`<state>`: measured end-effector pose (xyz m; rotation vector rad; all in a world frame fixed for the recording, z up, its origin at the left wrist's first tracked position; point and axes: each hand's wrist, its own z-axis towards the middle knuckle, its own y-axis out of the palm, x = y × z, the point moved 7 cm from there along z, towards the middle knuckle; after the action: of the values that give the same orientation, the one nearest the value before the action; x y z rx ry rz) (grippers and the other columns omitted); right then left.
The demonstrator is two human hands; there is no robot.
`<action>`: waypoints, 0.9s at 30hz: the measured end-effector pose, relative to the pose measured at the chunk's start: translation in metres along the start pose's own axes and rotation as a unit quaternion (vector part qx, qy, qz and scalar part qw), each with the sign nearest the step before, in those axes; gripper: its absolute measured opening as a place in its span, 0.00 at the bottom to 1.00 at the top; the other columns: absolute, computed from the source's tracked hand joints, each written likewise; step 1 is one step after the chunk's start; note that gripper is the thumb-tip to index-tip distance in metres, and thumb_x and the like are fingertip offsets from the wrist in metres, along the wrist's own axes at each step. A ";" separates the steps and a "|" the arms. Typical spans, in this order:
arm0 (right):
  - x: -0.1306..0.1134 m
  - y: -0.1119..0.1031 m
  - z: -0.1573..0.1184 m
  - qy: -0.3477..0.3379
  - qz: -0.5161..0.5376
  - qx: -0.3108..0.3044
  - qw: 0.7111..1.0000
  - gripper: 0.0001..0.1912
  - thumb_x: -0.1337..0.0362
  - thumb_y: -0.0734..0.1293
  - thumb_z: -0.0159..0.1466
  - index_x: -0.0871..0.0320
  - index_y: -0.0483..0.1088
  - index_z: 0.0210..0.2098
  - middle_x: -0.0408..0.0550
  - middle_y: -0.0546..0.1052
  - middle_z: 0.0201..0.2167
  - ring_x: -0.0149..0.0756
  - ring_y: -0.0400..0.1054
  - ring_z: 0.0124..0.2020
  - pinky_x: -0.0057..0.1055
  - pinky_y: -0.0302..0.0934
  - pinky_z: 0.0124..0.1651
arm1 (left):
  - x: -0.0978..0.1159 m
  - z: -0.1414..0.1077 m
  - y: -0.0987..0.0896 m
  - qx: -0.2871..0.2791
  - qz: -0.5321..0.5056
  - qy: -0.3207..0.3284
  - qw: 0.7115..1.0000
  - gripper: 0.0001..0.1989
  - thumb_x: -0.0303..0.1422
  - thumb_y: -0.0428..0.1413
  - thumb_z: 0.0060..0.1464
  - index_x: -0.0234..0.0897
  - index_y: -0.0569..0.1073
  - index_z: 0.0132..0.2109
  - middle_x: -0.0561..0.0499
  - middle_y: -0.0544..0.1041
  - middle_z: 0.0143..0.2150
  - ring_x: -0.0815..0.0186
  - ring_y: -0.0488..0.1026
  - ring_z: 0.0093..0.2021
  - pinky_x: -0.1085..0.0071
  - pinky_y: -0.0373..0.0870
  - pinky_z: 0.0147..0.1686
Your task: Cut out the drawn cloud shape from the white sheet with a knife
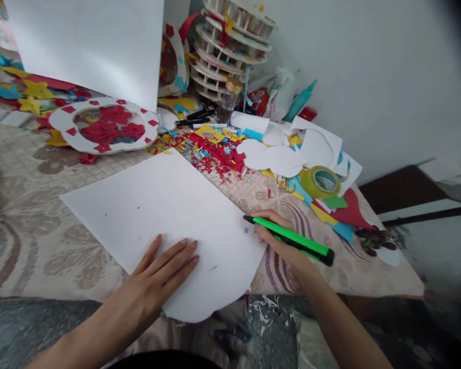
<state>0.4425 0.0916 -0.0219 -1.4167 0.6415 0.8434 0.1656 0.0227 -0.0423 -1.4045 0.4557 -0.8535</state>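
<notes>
A large white sheet [165, 205] lies on the patterned tablecloth, with its near edge curved and hanging over the table's front. My left hand [157, 277] presses flat on the sheet's near part, fingers stretched out. At the sheet's right edge, my right hand [272, 233] grips a green-and-black utility knife [295, 238]. The knife is tilted, its dark tip pointing left over the sheet and its black end toward the right. Whether a blade is out, I cannot tell. A few tiny scraps rest on the sheet.
Behind the sheet lie colourful paper scraps [215, 151], a white oval frame with red flowers [65, 130] and white cutouts [280, 161]. Yellow tape [311, 183] sits at right. A tiered white paper structure [230, 48], a jar [226, 102] and a standing white board [88, 46] are farther back.
</notes>
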 end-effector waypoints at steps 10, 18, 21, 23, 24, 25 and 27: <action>-0.033 -0.006 -0.013 -0.077 -0.086 0.041 0.993 0.14 0.66 0.67 0.64 0.50 0.71 0.50 0.47 0.79 0.37 0.38 0.75 0.35 0.33 0.69 0.39 | 0.000 0.000 0.000 -0.009 0.013 -0.002 1.000 0.33 0.20 0.47 0.57 0.43 0.61 0.68 0.53 0.56 0.72 0.64 0.50 0.72 0.52 0.35 0.72; -0.015 0.020 0.060 -0.010 0.142 -0.081 0.987 0.11 0.59 0.69 0.64 0.55 0.70 0.45 0.41 0.75 0.27 0.30 0.71 0.26 0.26 0.66 0.28 | 0.004 0.000 -0.003 0.014 0.056 0.020 0.998 0.35 0.17 0.43 0.55 0.40 0.61 0.68 0.53 0.54 0.72 0.64 0.47 0.73 0.51 0.31 0.72; -0.008 0.034 0.071 -0.006 0.168 -0.096 0.981 0.12 0.58 0.69 0.63 0.56 0.69 0.44 0.42 0.76 0.27 0.28 0.69 0.23 0.25 0.65 0.26 | 0.005 0.000 -0.003 0.016 0.061 0.022 0.998 0.36 0.16 0.43 0.54 0.40 0.59 0.69 0.52 0.54 0.73 0.62 0.47 0.73 0.50 0.31 0.72; -0.003 0.038 0.071 -0.008 0.162 -0.099 0.982 0.12 0.59 0.70 0.63 0.56 0.69 0.45 0.41 0.76 0.27 0.28 0.70 0.24 0.25 0.66 0.27 | 0.005 0.000 -0.002 0.022 0.060 0.022 0.998 0.36 0.16 0.43 0.55 0.40 0.59 0.69 0.52 0.55 0.72 0.62 0.47 0.73 0.50 0.31 0.72; -0.002 0.039 0.071 -0.012 0.159 -0.099 0.982 0.12 0.59 0.69 0.63 0.55 0.69 0.45 0.41 0.75 0.27 0.28 0.70 0.24 0.25 0.66 0.27 | 0.005 -0.001 -0.001 0.025 0.057 0.022 0.998 0.35 0.17 0.43 0.55 0.39 0.59 0.69 0.52 0.56 0.72 0.61 0.47 0.73 0.49 0.31 0.72; -0.001 0.039 0.070 -0.018 0.156 -0.098 0.983 0.12 0.60 0.69 0.63 0.55 0.69 0.45 0.41 0.75 0.27 0.28 0.70 0.23 0.25 0.66 0.27 | 0.005 -0.001 0.000 0.028 0.055 0.025 0.998 0.34 0.18 0.43 0.56 0.39 0.59 0.69 0.51 0.56 0.72 0.61 0.47 0.73 0.49 0.31 0.72; 0.000 0.039 0.069 -0.027 0.149 -0.097 0.984 0.12 0.61 0.69 0.64 0.55 0.69 0.46 0.40 0.75 0.27 0.28 0.70 0.23 0.24 0.66 0.27 | 0.005 -0.001 0.000 0.037 0.053 0.033 0.997 0.32 0.20 0.43 0.57 0.38 0.59 0.69 0.50 0.56 0.72 0.59 0.47 0.73 0.48 0.30 0.71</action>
<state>0.4039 0.1583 -0.0387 -1.4880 0.7571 1.2037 0.1685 0.0183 -0.0416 -1.2763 0.5388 -0.8236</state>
